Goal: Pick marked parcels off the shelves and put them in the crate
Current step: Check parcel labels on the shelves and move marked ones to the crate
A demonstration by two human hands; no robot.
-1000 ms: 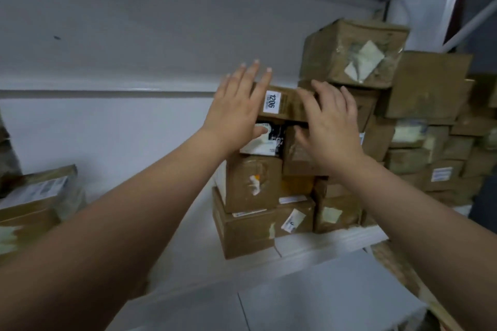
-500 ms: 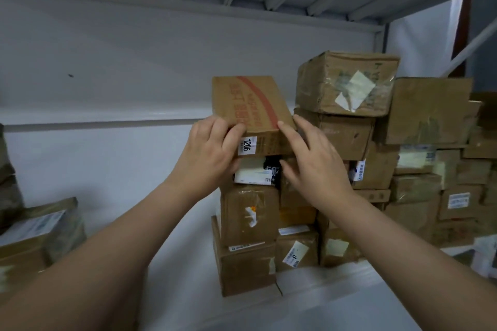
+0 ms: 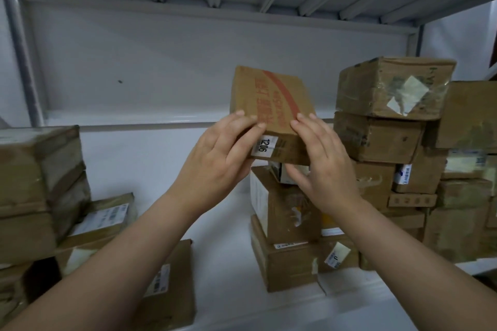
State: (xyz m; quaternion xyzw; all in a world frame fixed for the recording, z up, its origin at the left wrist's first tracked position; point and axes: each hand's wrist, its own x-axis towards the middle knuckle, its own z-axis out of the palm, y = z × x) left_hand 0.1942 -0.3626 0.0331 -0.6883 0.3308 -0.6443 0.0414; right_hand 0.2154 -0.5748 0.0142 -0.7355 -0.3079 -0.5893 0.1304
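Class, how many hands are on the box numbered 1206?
2. The left hand grips the box at its left edge, beside the label; the right hand holds its right edge.

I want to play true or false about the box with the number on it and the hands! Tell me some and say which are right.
1. The left hand and the right hand both hold the parcel. True.
2. Its white label reads 1206. True.
3. The printing on the parcel is blue. False: it is red.
4. The parcel lies flat on the stack. False: it is tipped up, with its far end raised.
5. More cardboard boxes are stacked to its right. True.
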